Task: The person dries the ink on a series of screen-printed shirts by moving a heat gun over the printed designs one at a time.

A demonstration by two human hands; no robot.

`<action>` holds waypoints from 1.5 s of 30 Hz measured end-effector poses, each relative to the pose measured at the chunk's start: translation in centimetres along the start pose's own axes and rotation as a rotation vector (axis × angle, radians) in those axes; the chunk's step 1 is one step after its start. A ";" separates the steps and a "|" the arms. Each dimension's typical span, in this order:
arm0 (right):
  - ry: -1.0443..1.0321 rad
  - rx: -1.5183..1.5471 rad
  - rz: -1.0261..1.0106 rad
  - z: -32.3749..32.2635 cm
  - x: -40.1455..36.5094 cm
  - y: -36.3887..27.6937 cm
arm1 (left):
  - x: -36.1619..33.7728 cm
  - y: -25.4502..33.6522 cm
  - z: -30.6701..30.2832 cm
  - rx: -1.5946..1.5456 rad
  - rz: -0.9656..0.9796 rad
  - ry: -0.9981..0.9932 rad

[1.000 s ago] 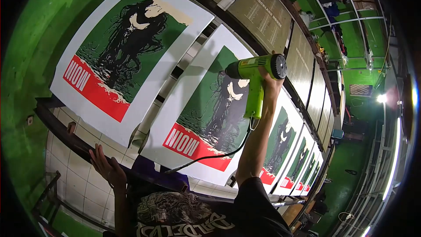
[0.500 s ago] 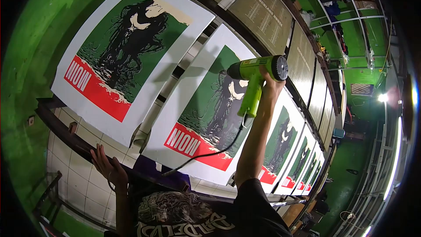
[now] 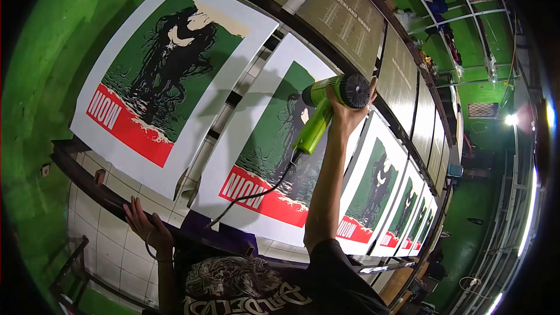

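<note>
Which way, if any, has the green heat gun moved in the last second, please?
Yes. The heat gun, in the right hand, swung its handle left across the second poster, toward the dark figure.

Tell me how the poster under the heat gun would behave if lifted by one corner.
The poster is a large thin sheet lying flat, so it would probably flop and sag, and feel light for its size. If pushed, it likely slides easily, since nothing visible pins it. The heat gun in the right hand suggests fresh ink that may smudge.
</note>
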State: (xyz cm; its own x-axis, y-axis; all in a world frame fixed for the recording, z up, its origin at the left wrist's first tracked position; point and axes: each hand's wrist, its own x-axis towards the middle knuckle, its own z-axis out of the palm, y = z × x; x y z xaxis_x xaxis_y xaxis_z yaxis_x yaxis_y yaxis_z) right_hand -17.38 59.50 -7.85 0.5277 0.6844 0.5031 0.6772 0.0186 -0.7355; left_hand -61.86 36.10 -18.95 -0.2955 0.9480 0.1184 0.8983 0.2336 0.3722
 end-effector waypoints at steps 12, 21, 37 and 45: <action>0.012 0.068 0.056 0.9 0.2 1.0 | 0.1 0.0 0.0 0.020 0.026 0.011; 0.139 0.411 0.137 2.2 -0.4 1.3 | 0.1 0.0 0.0 0.034 0.014 0.003; 0.051 0.343 0.147 1.8 0.4 1.9 | 0.5 0.4 -0.4 0.040 0.006 0.004; 0.008 0.406 0.207 1.4 0.3 1.7 | 0.3 0.3 -0.2 0.040 0.002 0.006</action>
State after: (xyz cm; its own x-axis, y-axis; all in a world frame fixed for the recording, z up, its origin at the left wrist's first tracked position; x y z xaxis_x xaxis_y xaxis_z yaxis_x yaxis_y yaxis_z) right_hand -16.81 60.82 -9.57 0.6355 0.6984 0.3292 0.3019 0.1677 -0.9385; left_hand -61.74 36.44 -18.57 -0.2955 0.9471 0.1250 0.9110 0.2400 0.3353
